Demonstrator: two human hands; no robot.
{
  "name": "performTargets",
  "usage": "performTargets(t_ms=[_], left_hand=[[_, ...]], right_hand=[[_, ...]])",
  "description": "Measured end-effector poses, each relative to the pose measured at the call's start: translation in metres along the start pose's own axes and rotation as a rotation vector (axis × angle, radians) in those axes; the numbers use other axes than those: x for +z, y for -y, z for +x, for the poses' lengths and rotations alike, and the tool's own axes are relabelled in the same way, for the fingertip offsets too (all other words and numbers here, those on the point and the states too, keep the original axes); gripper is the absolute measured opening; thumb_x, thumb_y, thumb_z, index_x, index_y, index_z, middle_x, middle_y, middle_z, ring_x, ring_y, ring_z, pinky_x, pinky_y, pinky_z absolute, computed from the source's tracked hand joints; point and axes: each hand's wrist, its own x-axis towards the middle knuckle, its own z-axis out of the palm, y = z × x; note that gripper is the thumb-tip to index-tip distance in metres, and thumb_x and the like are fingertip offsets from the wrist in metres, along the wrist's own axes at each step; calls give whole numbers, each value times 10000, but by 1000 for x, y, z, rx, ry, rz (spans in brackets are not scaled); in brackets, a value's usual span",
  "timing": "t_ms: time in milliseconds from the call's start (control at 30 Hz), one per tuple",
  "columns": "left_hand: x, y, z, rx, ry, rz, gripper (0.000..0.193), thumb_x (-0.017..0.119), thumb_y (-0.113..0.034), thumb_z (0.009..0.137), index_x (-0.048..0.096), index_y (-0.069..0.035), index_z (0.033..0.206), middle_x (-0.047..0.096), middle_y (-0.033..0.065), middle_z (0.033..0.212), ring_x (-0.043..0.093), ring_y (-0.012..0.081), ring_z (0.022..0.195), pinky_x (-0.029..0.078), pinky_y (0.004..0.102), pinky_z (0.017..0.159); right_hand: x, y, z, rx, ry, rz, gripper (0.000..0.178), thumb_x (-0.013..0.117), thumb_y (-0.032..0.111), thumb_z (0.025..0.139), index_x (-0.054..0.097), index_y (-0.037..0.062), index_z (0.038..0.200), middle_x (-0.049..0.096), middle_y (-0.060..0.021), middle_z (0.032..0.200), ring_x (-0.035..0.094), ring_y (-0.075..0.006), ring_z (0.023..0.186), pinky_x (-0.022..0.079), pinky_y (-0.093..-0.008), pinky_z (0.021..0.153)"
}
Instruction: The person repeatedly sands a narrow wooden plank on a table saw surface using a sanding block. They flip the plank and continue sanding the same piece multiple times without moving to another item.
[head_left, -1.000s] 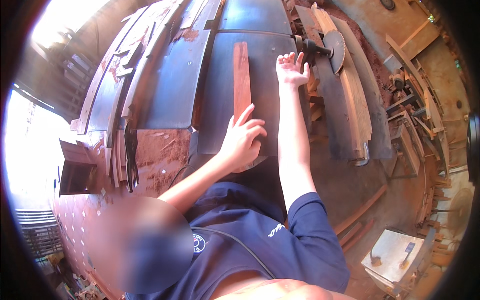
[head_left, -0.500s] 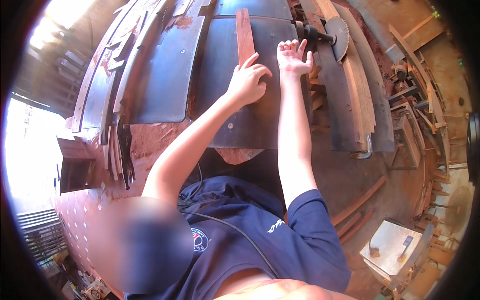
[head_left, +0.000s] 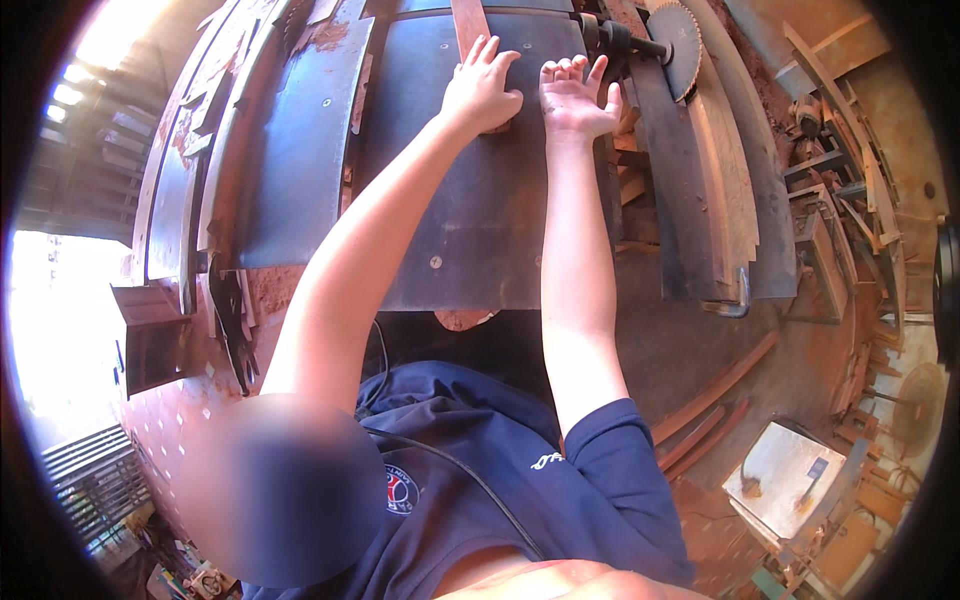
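Observation:
A reddish wooden strip lies lengthwise on the dark metal machine table. Over it rests my left hand, fingertips on its top face and fingers apart. The strip's near end shows just below that palm. My right hand is turned palm up to the right of the strip, with loosely bent, separate fingers and nothing in them. Just beyond and right of it is a dark spindle that carries a toothed circular saw blade.
A light wooden board runs along the table's right side below the blade. Another metal tabletop lies to the left, with wood scraps and sawdust. Timber lengths and a white-topped box are on the floor at right.
My left hand has moved forward over the strip, so its near end now shows under the palm. My right hand stays palm up, shifted slightly in view. The whole view has shifted a little.

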Motion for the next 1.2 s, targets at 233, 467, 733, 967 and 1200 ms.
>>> performTargets(t_ms=[233,467,733,967,1200], left_hand=[[9,13,30,7,32,15,232,608,-225,790,771,-186,950,481,95,1512,274,331,1490,309,420,1191],[17,28,69,40,32,-26,256,597,-174,778,765,-177,971,511,98,1484,290,347,1478,298,417,1199],[32,43,106,98,-27,-48,321,595,-122,754,744,-157,1037,553,129,1423,325,361,1456,295,423,1201],[51,89,154,192,-86,-22,322,572,-106,757,750,-143,1023,575,104,1403,370,342,1429,285,411,1201],[64,101,219,344,-23,-149,264,586,-90,712,723,-61,936,669,170,1072,559,365,1144,415,429,1056]], right_hand=[[-3,-1,7,-7,-19,4,452,501,474,882,605,170,1200,587,-101,954,544,-248,828,415,-475,824],[5,-5,7,-20,-34,40,447,495,454,890,587,167,1221,576,-102,951,533,-248,817,426,-455,798],[10,-3,21,-19,-27,100,473,493,448,890,576,146,1245,560,-114,955,522,-248,812,425,-439,788],[10,-9,19,9,-36,100,463,476,447,901,576,154,1246,559,-102,969,522,-233,825,415,-432,812],[13,-5,23,-9,-83,118,456,479,443,903,580,169,1253,554,-83,968,501,-229,829,411,-427,814]])
